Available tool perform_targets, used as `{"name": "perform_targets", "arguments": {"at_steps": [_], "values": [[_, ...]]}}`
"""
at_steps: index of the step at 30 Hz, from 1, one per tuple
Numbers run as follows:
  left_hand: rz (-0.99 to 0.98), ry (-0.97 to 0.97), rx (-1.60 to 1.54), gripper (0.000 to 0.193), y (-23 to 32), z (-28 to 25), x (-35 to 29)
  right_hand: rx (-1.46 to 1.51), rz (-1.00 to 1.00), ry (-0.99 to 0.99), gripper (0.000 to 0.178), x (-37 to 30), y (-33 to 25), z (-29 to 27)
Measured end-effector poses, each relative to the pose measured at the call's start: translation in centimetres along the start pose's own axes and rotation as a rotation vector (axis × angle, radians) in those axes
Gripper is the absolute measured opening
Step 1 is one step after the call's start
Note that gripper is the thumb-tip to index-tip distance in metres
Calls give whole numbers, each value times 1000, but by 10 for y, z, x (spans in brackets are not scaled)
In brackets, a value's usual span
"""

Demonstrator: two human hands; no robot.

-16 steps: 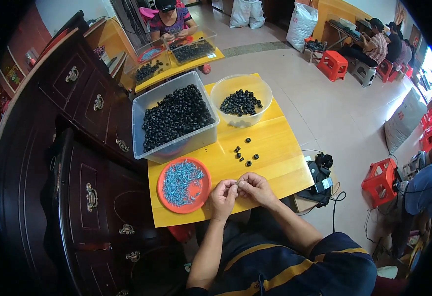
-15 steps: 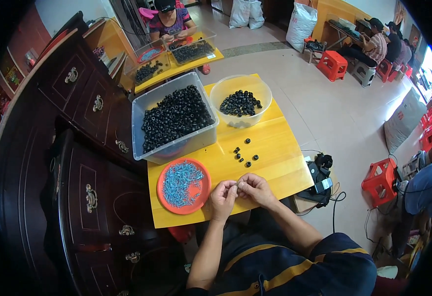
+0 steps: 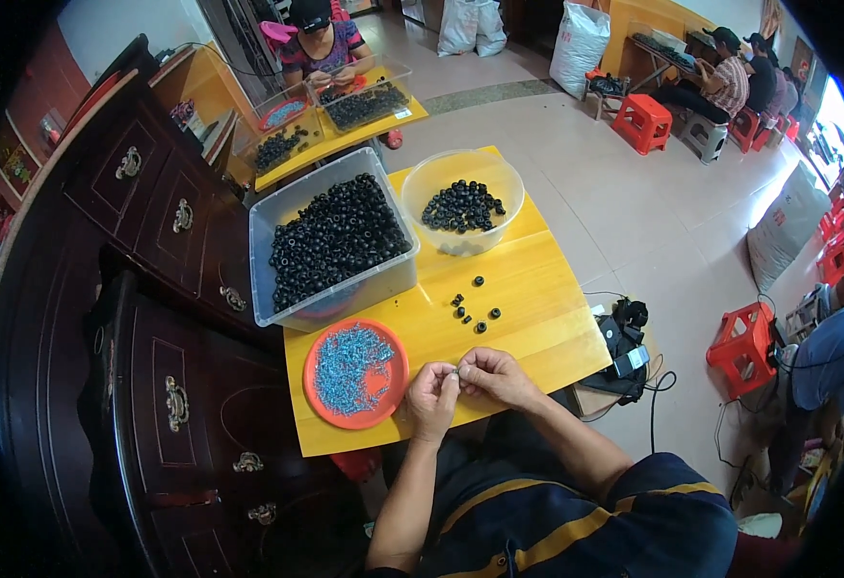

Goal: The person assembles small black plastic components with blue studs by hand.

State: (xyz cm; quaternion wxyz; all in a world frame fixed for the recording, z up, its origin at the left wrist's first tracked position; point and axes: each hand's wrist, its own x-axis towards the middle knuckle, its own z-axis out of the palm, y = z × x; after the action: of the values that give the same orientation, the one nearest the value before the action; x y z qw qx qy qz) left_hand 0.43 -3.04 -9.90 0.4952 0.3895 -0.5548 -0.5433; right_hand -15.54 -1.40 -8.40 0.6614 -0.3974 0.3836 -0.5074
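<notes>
Left hand (image 3: 431,393) and right hand (image 3: 492,374) met over the near edge of the yellow bench (image 3: 528,289), fingers (image 3: 449,379) of both pinched together on 1 tiny part (image 3: 456,370), too small to identify. Just left of the hands, touching the bench, an orange plate (image 3: 318,416) of small bluish screws. Beyond the hands, 6 loose black rings (image 3: 472,308) scattered on the bench. Farther back, a clear plastic bin (image 3: 383,279) heaped with black rings beside a round clear bowl (image 3: 508,183) holding fewer. Along the left, a dark wooden cabinet (image 3: 152,366).
</notes>
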Motion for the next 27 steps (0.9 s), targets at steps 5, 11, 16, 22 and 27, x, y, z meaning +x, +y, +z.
{"name": "perform_targets", "arguments": {"at_steps": [5, 11, 16, 22, 27], "values": [[1, 19, 47, 4, -2, 0, 1, -67, -65, 63, 13, -2, 5, 4], [-4, 1, 93, 1, 0, -5, 1, -196, -168, 108, 13, -5, 7, 13], [130, 36, 208, 8, 13, 2, 1, -217, -231, 128, 12, -8, 10, 13], [35, -20, 153, 13, 10, -3, -2, -175, -187, 119, 11, -6, 7, 9], [36, -43, -107, 13, 3, -8, 3, -433, -296, 249, 12, 7, -27, -12]]}}
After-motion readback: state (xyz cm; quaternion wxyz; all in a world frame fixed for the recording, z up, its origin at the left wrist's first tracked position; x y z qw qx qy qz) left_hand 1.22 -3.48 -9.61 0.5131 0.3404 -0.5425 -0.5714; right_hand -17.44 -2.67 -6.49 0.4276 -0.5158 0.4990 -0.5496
